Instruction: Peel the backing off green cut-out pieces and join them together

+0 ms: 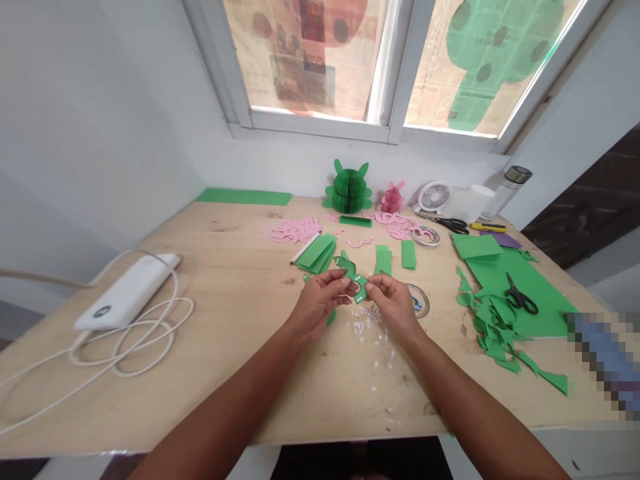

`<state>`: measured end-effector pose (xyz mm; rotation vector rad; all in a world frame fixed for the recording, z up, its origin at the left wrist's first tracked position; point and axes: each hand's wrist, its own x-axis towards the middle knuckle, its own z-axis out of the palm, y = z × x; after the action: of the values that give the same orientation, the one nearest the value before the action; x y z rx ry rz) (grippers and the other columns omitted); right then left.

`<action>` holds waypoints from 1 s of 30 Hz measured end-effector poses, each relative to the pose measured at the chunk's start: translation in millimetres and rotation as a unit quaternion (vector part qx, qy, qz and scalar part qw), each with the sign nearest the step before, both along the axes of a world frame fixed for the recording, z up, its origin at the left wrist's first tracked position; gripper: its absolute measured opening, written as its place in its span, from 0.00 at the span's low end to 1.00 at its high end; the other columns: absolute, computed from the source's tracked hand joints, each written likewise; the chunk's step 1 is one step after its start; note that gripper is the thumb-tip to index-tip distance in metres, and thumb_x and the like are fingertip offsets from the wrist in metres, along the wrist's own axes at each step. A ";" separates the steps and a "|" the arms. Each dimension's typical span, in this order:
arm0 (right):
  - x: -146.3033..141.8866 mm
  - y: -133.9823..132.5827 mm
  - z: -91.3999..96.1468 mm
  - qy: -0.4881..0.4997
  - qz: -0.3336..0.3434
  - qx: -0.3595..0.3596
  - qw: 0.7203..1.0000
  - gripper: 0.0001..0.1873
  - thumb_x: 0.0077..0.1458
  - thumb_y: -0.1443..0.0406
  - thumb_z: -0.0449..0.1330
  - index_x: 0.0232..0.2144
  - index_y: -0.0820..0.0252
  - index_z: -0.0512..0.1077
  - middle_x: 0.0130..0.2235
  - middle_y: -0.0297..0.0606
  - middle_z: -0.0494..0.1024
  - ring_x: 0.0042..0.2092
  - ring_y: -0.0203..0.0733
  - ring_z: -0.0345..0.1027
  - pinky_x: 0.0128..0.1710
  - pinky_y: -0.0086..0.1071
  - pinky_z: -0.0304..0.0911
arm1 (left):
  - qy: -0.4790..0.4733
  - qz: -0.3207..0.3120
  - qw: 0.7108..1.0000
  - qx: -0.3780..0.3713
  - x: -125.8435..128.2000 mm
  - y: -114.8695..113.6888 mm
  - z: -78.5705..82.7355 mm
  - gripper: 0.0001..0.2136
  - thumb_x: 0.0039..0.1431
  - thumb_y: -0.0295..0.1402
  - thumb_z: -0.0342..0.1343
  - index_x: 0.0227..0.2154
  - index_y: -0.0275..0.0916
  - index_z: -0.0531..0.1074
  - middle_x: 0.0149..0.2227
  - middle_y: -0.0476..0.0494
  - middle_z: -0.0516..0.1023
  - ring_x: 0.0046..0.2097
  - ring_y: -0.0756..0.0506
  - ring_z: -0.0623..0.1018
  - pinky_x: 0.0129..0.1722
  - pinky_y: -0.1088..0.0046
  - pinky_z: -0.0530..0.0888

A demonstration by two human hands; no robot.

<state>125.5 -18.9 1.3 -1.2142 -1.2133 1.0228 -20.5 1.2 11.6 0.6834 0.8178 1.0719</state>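
Between my two hands is a curved green paper cutout with small white strips on it, raised over the middle of the wooden table. My left hand pinches its left side, and another curled green piece shows just above those fingers. At the right edge of the cutout, the thumb and fingers of my right hand are closed on it. Small white paper bits lie scattered below the hands. A tape roll rests beside my right hand, partly covered by it. Folded green paper and a pencil lie just beyond.
Green scraps and black scissors lie on green sheets at right. Pink scraps, a green honeycomb paper figure, a pink one and a small fan are at the back. A white power bank with cables sits left.
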 end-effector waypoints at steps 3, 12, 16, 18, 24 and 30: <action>0.6 0.9 -0.4 0.017 -0.010 0.000 1.000 0.11 0.45 0.58 0.60 0.26 0.62 0.72 0.23 0.33 0.72 0.25 0.35 0.64 0.25 0.28 0.60 | 0.023 -0.018 1.000 0.000 1.0 -1.3 1.5 0.14 0.37 0.30 0.66 0.29 0.34 0.72 0.28 0.42 0.78 0.27 0.49 0.75 0.27 0.74 0.71; 2.1 2.2 -7.2 -0.041 -0.018 0.040 0.998 0.10 0.48 0.59 0.58 0.27 0.61 0.72 0.23 0.34 0.73 0.26 0.37 0.66 0.27 0.29 0.62 | 0.107 -0.072 0.990 0.064 2.5 -3.0 -3.7 0.11 0.36 0.33 0.67 0.26 0.35 0.75 0.23 0.45 0.76 0.25 0.49 0.75 0.25 0.73 0.71; 1.3 -1.9 -1.7 -0.122 -0.033 0.091 0.988 0.09 0.50 0.61 0.56 0.31 0.61 0.72 0.25 0.34 0.74 0.27 0.37 0.66 0.29 0.29 0.62 | 0.115 -0.044 0.988 0.093 3.5 -4.4 -2.6 0.10 0.36 0.33 0.66 0.25 0.36 0.76 0.24 0.45 0.76 0.24 0.49 0.74 0.24 0.74 0.70; 0.8 -4.2 0.7 -0.169 -0.051 0.121 0.977 0.11 0.51 0.63 0.55 0.35 0.62 0.73 0.24 0.34 0.74 0.27 0.37 0.65 0.30 0.30 0.62 | 0.125 -0.029 0.986 0.103 3.9 -4.8 -1.1 0.10 0.35 0.33 0.66 0.24 0.36 0.76 0.25 0.46 0.76 0.23 0.51 0.73 0.24 0.74 0.70; 0.7 -7.7 -0.7 -0.292 -0.075 0.198 0.932 0.17 0.54 0.64 0.52 0.45 0.61 0.71 0.34 0.40 0.78 0.33 0.40 0.69 0.36 0.34 0.64 | 0.152 -0.012 0.981 0.122 4.1 -4.2 -0.5 0.11 0.36 0.35 0.66 0.26 0.36 0.76 0.23 0.45 0.76 0.24 0.49 0.72 0.26 0.74 0.70; -0.2 -7.9 -1.6 -0.393 -0.094 0.268 0.874 0.18 0.57 0.66 0.50 0.48 0.64 0.70 0.35 0.46 0.78 0.36 0.44 0.69 0.41 0.39 0.64 | 0.145 -0.015 0.981 0.130 3.8 -3.2 -3.3 0.11 0.38 0.34 0.65 0.27 0.35 0.76 0.22 0.46 0.76 0.24 0.50 0.72 0.27 0.74 0.70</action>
<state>125.3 -26.8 -0.3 -1.2827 -1.7974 -0.0306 -16.8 -2.0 8.3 1.0891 0.9213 1.0757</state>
